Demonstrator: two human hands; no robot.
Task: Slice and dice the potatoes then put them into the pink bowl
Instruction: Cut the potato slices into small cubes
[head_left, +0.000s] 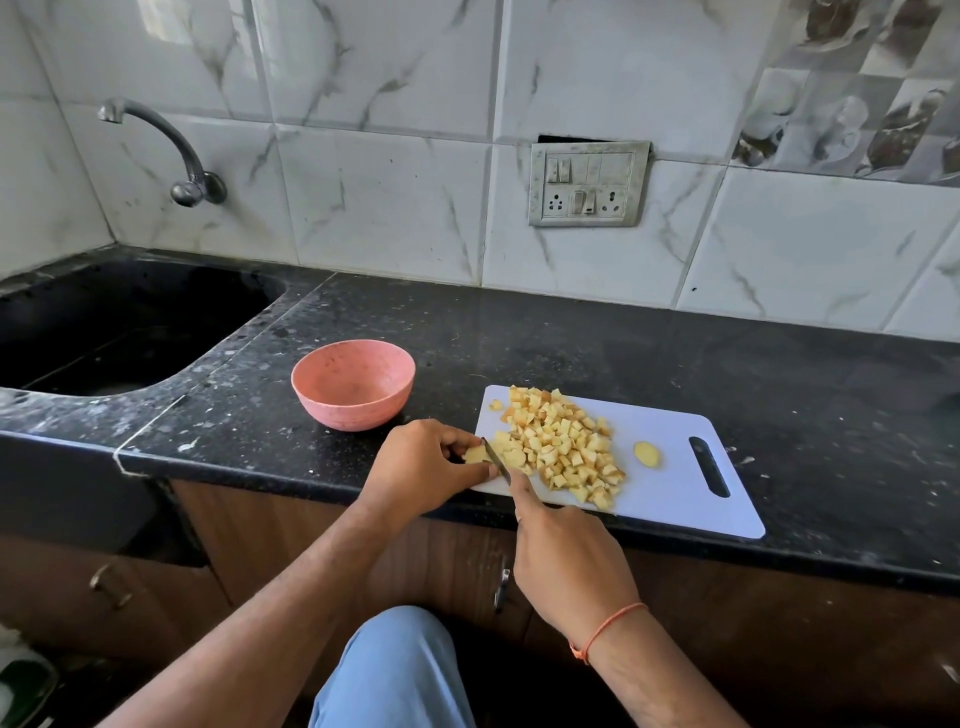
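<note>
A potato piece is pinched by the left hand at the white cutting board's near-left corner and cut with a knife gripped in the right hand. Diced potatoes are heaped on the board; the pink bowl stands on the black bench, far left.

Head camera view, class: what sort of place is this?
Most likely a home kitchen: a dark counter with a sink under a wall tap, and a cutting board holding diced potato.

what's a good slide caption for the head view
Hands dicing the last potato piece with a knife beside an empty pink bowl.
</note>
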